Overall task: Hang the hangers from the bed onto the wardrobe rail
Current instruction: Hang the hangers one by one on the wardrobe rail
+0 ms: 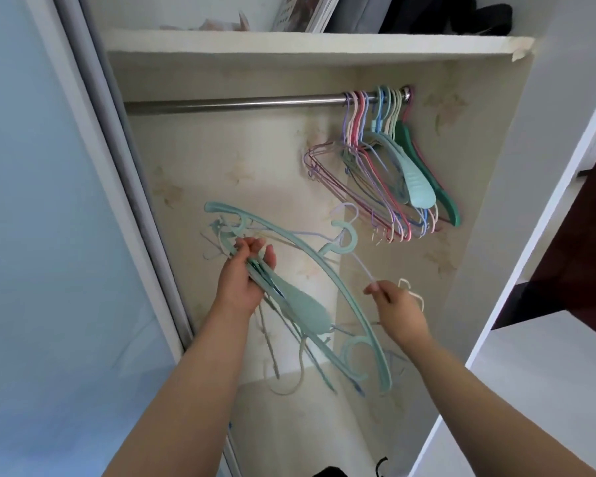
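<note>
Setting: wardrobe interior (255,173), papered back wall, seen from below.
Left fingers (252,247): curled closed around a bundle of hangers (300,304), mostly mint green.
Right fingers (374,290): pinched shut on a thin white hanger (360,265) drawn out of the bundle.
Wardrobe rail (234,104): hung hangers (393,166) crowded at its right end.
Unclear: bundle count; lower hanger ends blurred.
Shelf (307,46): contents cut off.

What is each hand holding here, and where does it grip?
Left hand clasps a bundle of hangers around their middle; right hand pinches a thin white hanger by its wire.
</note>
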Demonstrator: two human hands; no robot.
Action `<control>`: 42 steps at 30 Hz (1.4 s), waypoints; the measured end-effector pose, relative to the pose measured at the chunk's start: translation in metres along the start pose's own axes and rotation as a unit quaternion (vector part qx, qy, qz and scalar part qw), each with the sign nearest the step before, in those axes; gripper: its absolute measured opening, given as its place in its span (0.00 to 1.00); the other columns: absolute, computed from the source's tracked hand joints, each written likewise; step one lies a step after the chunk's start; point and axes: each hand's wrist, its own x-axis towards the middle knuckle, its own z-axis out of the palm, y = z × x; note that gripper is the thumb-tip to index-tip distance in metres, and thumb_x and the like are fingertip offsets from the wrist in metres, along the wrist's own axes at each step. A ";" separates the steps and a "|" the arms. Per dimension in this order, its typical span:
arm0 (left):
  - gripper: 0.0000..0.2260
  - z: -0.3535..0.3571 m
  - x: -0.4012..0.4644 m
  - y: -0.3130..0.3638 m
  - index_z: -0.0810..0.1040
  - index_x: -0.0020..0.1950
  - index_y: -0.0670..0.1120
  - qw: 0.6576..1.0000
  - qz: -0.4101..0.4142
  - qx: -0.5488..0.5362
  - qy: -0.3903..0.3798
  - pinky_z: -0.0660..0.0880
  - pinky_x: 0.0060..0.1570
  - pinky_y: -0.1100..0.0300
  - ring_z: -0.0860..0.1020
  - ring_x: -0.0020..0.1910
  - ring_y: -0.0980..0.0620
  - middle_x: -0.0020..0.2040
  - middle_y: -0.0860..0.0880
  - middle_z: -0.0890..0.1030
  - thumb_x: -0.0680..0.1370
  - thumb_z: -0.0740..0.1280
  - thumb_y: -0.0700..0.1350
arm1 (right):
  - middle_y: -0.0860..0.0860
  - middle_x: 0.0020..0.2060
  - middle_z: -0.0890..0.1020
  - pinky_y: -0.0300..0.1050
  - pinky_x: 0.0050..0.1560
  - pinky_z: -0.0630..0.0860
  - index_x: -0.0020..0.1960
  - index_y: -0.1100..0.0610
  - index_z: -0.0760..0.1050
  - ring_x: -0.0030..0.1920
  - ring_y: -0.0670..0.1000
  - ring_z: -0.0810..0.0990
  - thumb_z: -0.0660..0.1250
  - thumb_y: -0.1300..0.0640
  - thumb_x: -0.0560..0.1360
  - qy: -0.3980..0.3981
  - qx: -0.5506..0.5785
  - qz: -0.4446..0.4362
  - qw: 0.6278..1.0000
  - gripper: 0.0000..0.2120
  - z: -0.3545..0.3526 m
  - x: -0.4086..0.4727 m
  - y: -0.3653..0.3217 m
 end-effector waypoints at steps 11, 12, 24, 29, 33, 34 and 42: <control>0.08 0.007 -0.005 -0.004 0.76 0.47 0.45 0.976 0.080 0.202 -0.027 0.76 0.37 0.58 0.74 0.32 0.54 0.38 0.51 0.82 0.81 0.61 0.46 | 0.47 0.45 0.80 0.38 0.47 0.68 0.57 0.52 0.81 0.48 0.46 0.76 0.59 0.55 0.81 -0.012 0.121 -0.034 0.992 0.12 -0.036 0.023 -0.001; 0.08 0.010 -0.006 -0.003 0.76 0.47 0.45 0.978 0.076 0.193 -0.029 0.76 0.36 0.59 0.73 0.32 0.54 0.37 0.52 0.82 0.82 0.61 0.47 | 0.47 0.41 0.79 0.37 0.43 0.69 0.55 0.53 0.81 0.42 0.46 0.76 0.59 0.55 0.81 -0.047 0.126 -0.021 0.991 0.12 -0.034 0.024 -0.002; 0.14 0.015 -0.016 0.007 0.73 0.41 0.47 0.985 -0.066 0.102 -0.127 0.61 0.19 0.69 0.61 0.21 0.59 0.21 0.55 0.62 0.81 0.58 0.53 | 0.59 0.53 0.81 0.48 0.47 0.74 0.49 0.56 0.78 0.44 0.54 0.79 0.50 0.44 0.82 -0.207 0.432 0.221 0.849 0.22 0.001 0.020 0.021; 0.16 0.015 -0.025 0.011 0.77 0.35 0.49 0.958 -0.101 0.157 -0.219 0.60 0.18 0.70 0.60 0.21 0.60 0.19 0.55 0.61 0.76 0.60 0.57 | 0.62 0.59 0.79 0.52 0.55 0.74 0.51 0.51 0.77 0.55 0.57 0.79 0.62 0.52 0.80 -0.201 0.271 0.158 0.928 0.06 0.027 0.014 0.025; 0.13 0.005 -0.031 0.015 0.78 0.37 0.50 0.925 -0.130 0.186 -0.303 0.63 0.19 0.70 0.62 0.22 0.61 0.19 0.56 0.64 0.68 0.74 0.58 | 0.62 0.56 0.80 0.57 0.56 0.75 0.63 0.60 0.71 0.52 0.62 0.80 0.54 0.38 0.78 -0.289 0.413 0.211 0.837 0.28 0.028 0.020 0.009; 0.14 0.002 -0.032 0.016 0.78 0.37 0.49 0.924 -0.134 0.180 -0.311 0.63 0.19 0.70 0.62 0.22 0.61 0.19 0.56 0.64 0.67 0.76 0.58 | 0.59 0.55 0.80 0.56 0.55 0.76 0.64 0.59 0.70 0.53 0.61 0.79 0.55 0.39 0.79 -0.296 0.394 0.209 0.845 0.27 0.029 0.022 0.006; 0.12 0.005 -0.049 0.028 0.78 0.40 0.48 0.895 -0.165 0.140 -0.389 0.64 0.20 0.70 0.57 0.25 0.58 0.22 0.54 0.60 0.75 0.69 0.56 | 0.63 0.61 0.71 0.54 0.61 0.71 0.70 0.54 0.69 0.62 0.64 0.73 0.68 0.40 0.73 -0.056 -0.021 0.084 0.995 0.30 0.059 0.020 0.027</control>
